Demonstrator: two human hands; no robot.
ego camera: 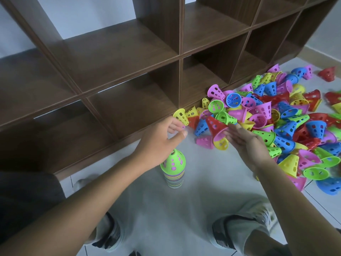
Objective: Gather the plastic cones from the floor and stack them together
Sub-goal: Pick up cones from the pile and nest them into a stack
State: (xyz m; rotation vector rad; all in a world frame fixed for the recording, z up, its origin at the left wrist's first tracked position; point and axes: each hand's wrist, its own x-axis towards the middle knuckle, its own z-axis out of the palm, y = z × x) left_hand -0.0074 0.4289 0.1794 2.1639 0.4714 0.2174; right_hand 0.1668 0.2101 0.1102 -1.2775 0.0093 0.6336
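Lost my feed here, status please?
Left hand reaching for yellow cone, nothing held. Right hand open at pile. Stack upright, unobstructed.

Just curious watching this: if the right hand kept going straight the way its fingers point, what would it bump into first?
Most likely the red cone at the near edge of the pile; the right hand has its fingertips almost on its pink-lined rim. Depth is hard to judge from this one view.
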